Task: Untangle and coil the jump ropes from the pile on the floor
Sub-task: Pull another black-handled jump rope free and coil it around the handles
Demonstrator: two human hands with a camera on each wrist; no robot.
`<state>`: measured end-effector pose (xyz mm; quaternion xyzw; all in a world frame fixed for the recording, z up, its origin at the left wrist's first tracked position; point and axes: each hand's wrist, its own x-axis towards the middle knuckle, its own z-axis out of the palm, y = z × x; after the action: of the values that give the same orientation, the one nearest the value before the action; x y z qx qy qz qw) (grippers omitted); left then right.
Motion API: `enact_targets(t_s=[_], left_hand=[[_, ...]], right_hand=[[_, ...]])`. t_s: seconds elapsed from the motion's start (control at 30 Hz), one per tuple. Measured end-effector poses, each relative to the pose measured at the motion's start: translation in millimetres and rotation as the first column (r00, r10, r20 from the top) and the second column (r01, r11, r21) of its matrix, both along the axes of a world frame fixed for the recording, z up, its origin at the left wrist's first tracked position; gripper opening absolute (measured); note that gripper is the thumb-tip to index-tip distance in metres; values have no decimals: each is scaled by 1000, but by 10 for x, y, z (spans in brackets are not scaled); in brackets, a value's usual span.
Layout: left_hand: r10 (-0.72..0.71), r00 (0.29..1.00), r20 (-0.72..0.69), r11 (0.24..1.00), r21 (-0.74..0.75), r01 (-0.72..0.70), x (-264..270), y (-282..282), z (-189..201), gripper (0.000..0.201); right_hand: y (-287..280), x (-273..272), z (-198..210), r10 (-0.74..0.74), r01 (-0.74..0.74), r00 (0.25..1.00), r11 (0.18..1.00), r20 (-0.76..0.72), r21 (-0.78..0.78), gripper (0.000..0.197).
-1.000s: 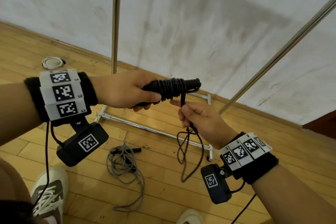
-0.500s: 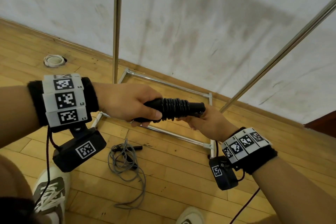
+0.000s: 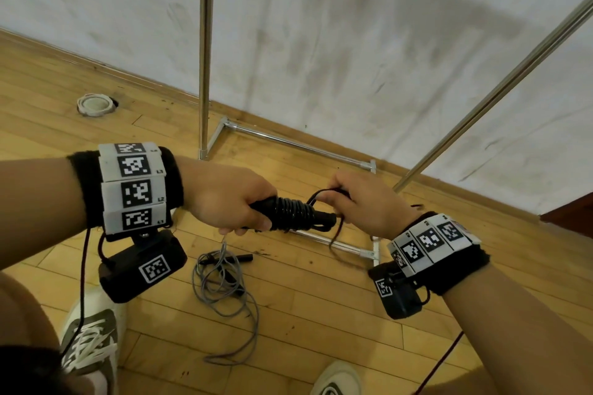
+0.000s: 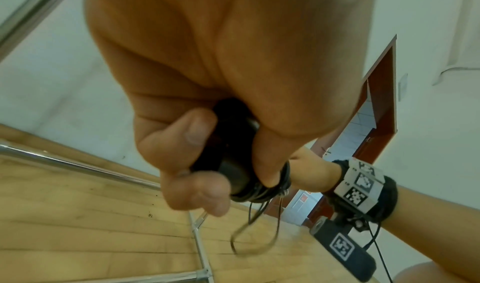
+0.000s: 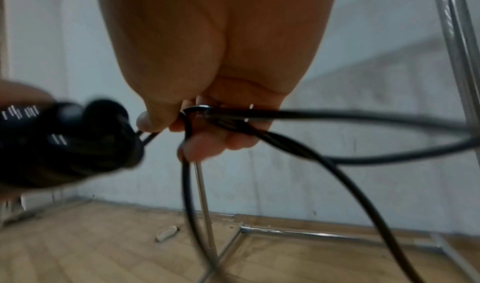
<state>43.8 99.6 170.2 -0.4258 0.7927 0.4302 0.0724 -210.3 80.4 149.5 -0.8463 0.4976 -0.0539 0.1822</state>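
My left hand grips the black handles of a jump rope, whose black cord is wound in tight turns around them. In the left wrist view the fingers curl round the handle end. My right hand pinches the loose black cord just right of the handles, with a short loop hanging below. The right wrist view shows that cord running through the curled fingers. A grey jump rope lies tangled on the wooden floor beneath my hands.
A chrome rack stands against the wall, with an upright pole, a slanted pole and base bars on the floor. A white round fitting sits at the left. My shoes are at the bottom edge.
My right hand swung from below the handles, round behind them, up to their right side, adding turns of cord. The hanging loop has grown much shorter. Both hands sank lower.
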Motion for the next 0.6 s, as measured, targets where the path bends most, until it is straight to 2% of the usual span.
enact_targets(t_s=[0.1, 0.23, 0.37, 0.47, 0.6], left_hand=[[1, 997, 77, 998, -68, 4, 7, -43, -46, 11], [3, 987, 161, 978, -205, 30, 37, -101, -54, 13], [68, 975, 210, 946, -324, 4, 65, -148, -65, 15], [168, 976, 136, 909, -405, -99, 87, -208, -33, 16], [237, 970, -51, 884, -403, -237, 103, -264, 41, 14]], right_hand=[[33, 54, 43, -55, 48, 990, 997, 130, 56, 20], [45, 119, 111, -105, 93, 982, 992, 158, 81, 16], [84, 188, 142, -179, 131, 950, 972, 257, 193, 11], [127, 249, 145, -249, 93, 865, 933, 436, 348, 14], [159, 297, 130, -303, 82, 739, 927, 601, 367, 7]])
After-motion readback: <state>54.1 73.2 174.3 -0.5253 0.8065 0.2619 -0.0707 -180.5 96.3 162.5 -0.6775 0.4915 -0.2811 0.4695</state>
